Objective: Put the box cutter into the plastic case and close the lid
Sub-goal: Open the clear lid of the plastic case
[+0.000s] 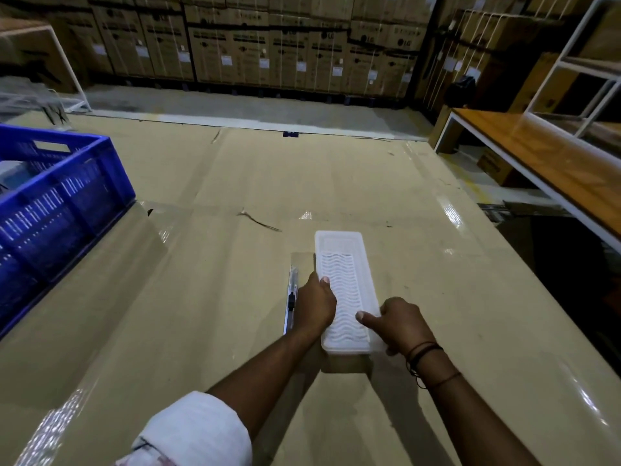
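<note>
A white translucent plastic case with a wavy pattern lies lengthwise on the cardboard-covered table. My left hand grips its left edge with the thumb on top. My right hand holds the right edge near the front, its thumb also resting on top. The box cutter, slim and silvery with a black slider, lies on the table just left of my left hand, parallel to the case. A faint clear panel shows beside the case's left side; I cannot tell whether it is the lid.
A blue plastic crate stands at the table's left edge. A wooden bench with a white frame runs along the right. Stacked cardboard boxes line the back wall beyond the floor strip.
</note>
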{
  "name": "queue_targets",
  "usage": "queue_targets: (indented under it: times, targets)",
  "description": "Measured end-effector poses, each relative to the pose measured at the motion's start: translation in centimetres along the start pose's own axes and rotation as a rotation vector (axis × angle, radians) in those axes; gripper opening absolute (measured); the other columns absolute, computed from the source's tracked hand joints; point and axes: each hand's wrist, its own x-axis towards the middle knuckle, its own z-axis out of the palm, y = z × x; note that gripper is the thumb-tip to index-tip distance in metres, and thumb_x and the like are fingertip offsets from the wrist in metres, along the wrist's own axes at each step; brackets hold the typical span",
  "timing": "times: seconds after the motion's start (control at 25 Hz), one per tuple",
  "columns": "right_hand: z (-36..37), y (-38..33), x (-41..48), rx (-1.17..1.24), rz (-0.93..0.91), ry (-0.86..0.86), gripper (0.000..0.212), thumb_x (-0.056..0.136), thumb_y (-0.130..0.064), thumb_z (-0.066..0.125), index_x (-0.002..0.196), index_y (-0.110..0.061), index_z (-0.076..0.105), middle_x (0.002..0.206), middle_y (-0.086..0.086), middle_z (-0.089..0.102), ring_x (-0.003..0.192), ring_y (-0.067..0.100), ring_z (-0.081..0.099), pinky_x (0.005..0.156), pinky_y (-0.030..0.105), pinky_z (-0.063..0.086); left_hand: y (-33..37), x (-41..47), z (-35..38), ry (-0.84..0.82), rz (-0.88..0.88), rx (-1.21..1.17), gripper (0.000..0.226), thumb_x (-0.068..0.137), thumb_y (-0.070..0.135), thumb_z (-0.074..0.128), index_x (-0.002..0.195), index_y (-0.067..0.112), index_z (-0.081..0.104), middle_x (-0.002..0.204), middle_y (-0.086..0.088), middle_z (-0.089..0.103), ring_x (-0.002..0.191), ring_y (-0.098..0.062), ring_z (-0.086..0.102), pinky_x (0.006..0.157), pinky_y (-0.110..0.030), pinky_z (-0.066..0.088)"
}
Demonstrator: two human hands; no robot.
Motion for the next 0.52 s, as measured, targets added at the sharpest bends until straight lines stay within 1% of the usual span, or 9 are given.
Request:
queue_targets:
  times: [0.04, 0.08, 0.2, 0.32, 0.4, 0.52]
  targets:
    - [-0.1, -0.1, 0.1, 0.023, 0.009, -0.012, 0.051, 0.080, -0.058, 0.072, 0.075, -0.013, 0.049, 0.079, 0.009, 0.062, 0.055, 0.025, 0.062, 0.049, 0.028, 0.046, 0.0, 0.0, 0.1, 0.008, -0.004, -0.005, 0.039, 0.109, 0.028, 0.032, 0.128, 0.005, 0.057, 0.128, -0.012, 0.068, 0.116, -0.028, 0.064, 0.080, -0.022, 0.036]
    - [-0.2, -0.2, 0.1, 0.028, 0.017, -0.015, 0.051, 0.078, -0.058, 0.073, 0.077, -0.013, 0.049, 0.080, 0.008, 0.061, 0.055, 0.024, 0.059, 0.051, 0.030, 0.050, 0.0, -0.1, 0.1, 0.010, -0.006, -0.009, 0.039, 0.109, 0.028, 0.031, 0.128, 0.005, 0.057, 0.128, -0.011, 0.068, 0.116, -0.028, 0.064, 0.080, -0.022, 0.037]
    - [-0.5, -0.9, -0.1, -0.051, 0.015, -0.013, 0.050, 0.077, -0.061, 0.072, 0.077, -0.017, 0.049, 0.085, 0.006, 0.061, 0.068, 0.028, 0.062, 0.064, 0.037, 0.055, -0.1, -0.1, 0.4, 0.016, -0.015, -0.016, 0.038, 0.110, 0.027, 0.031, 0.130, 0.007, 0.056, 0.126, -0.010, 0.068, 0.115, -0.027, 0.065, 0.081, -0.023, 0.042]
    - [-1.0, -1.5, -0.3, -0.118, 0.008, -0.050, 0.048, 0.081, -0.061, 0.069, 0.073, -0.018, 0.048, 0.086, 0.005, 0.061, 0.080, 0.029, 0.068, 0.074, 0.041, 0.060, -0.3, 0.1, 1.0, 0.022, -0.047, -0.075, 0.034, 0.109, 0.027, 0.033, 0.128, 0.009, 0.054, 0.124, -0.010, 0.069, 0.114, -0.028, 0.067, 0.087, -0.030, 0.051]
    - [-1.3, -1.8, -0.3, -0.146, 0.001, -0.081, 0.047, 0.083, -0.059, 0.068, 0.080, -0.015, 0.051, 0.088, 0.005, 0.060, 0.084, 0.029, 0.067, 0.078, 0.042, 0.060, -0.3, 0.2, 1.2, 0.021, -0.069, -0.110, 0.032, 0.109, 0.026, 0.035, 0.127, 0.010, 0.054, 0.124, -0.010, 0.069, 0.112, -0.026, 0.067, 0.085, -0.029, 0.050]
    - [-1.8, -2.5, -0.6, -0.173, -0.017, -0.110, 0.045, 0.087, -0.055, 0.067, 0.089, -0.012, 0.052, 0.085, 0.005, 0.057, 0.081, 0.028, 0.064, 0.078, 0.040, 0.057, -0.2, 0.1, 1.1, 0.022, -0.079, -0.128, 0.032, 0.109, 0.024, 0.035, 0.128, 0.009, 0.055, 0.125, -0.009, 0.069, 0.113, -0.025, 0.066, 0.081, -0.025, 0.046]
